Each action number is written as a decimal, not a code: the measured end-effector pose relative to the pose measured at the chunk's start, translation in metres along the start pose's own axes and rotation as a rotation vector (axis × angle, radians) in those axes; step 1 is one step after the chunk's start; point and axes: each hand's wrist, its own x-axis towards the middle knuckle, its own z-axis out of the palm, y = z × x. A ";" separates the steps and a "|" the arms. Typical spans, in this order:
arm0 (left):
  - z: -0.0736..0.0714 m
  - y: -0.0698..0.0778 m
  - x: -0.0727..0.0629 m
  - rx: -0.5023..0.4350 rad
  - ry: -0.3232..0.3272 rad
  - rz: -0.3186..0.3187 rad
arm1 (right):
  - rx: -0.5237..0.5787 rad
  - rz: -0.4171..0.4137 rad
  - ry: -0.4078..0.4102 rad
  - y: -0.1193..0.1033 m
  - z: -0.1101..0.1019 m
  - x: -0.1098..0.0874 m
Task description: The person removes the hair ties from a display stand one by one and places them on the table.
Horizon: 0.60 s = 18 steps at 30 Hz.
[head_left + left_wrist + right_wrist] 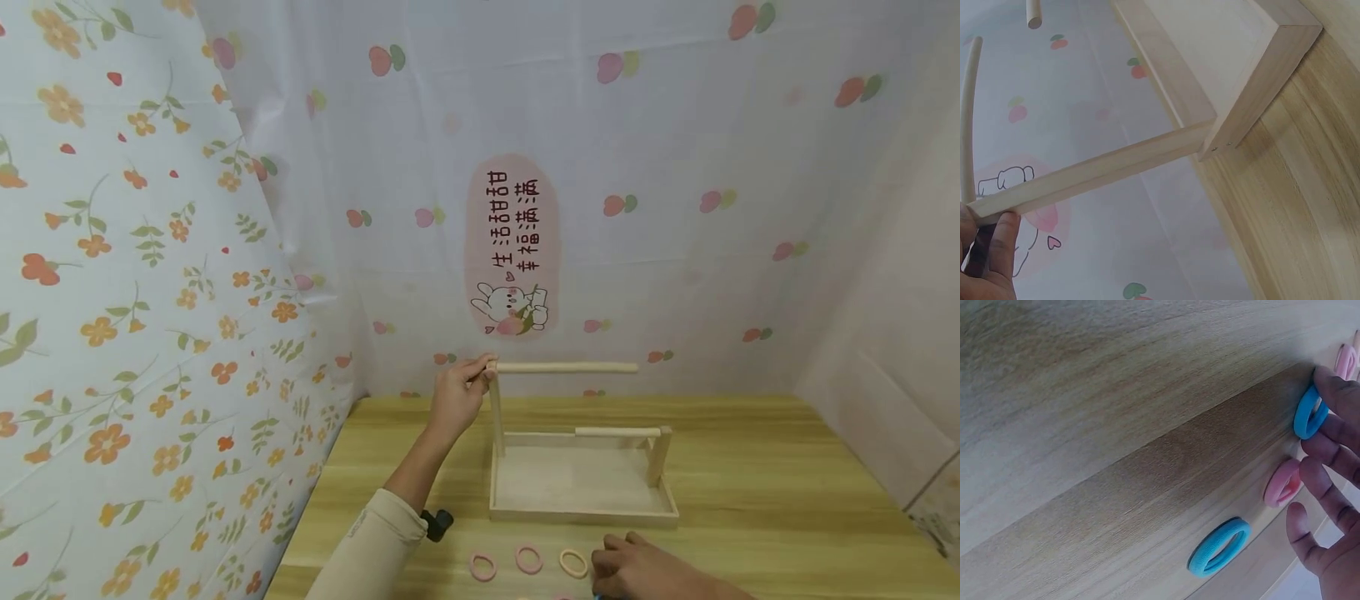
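My left hand (459, 398) grips the top of the tall post (1104, 169) of a wooden stand, its thumb and fingers pinching the end where the upper dowel (566, 367) joins. The stand has a shallow tray base (585, 516) and, on its right, a shorter post (658, 458) with a lower dowel (618, 432). Both dowels are bare. Low over the table, my right hand (648, 571) has thumb and fingers pinching a blue hair tie (1302, 419). A pink hair tie (1280, 484) lies under its other fingers, and a teal one (1219, 547) lies farther off.
In front of the tray lie two pink hair ties (483, 567) and a yellow one (573, 563). A small black object (437, 525) shows beside the left sleeve cuff (401, 517). Behind the wooden table (780, 467) hangs a printed cloth (675, 317).
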 end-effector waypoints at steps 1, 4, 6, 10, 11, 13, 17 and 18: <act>0.000 -0.001 0.000 -0.003 0.000 -0.002 | 0.000 0.002 0.000 0.000 0.000 0.000; 0.000 -0.002 0.000 0.000 0.005 -0.006 | -0.010 0.009 0.007 0.000 0.001 0.000; 0.000 -0.003 0.001 0.010 0.010 -0.007 | -0.030 0.010 0.019 0.001 0.002 0.001; -0.003 -0.005 0.003 0.009 0.015 -0.024 | -0.070 0.012 0.035 0.002 0.003 0.006; -0.004 -0.005 0.003 0.008 0.016 -0.025 | -0.079 0.012 0.041 0.002 0.004 0.007; -0.005 -0.006 0.004 0.002 0.016 -0.025 | -0.104 0.012 0.053 0.003 0.005 0.009; -0.004 -0.008 0.003 0.020 0.025 -0.016 | -0.152 0.028 0.076 0.003 0.005 0.008; -0.003 -0.008 0.004 0.029 0.027 -0.014 | -0.167 0.036 0.081 0.003 0.004 0.008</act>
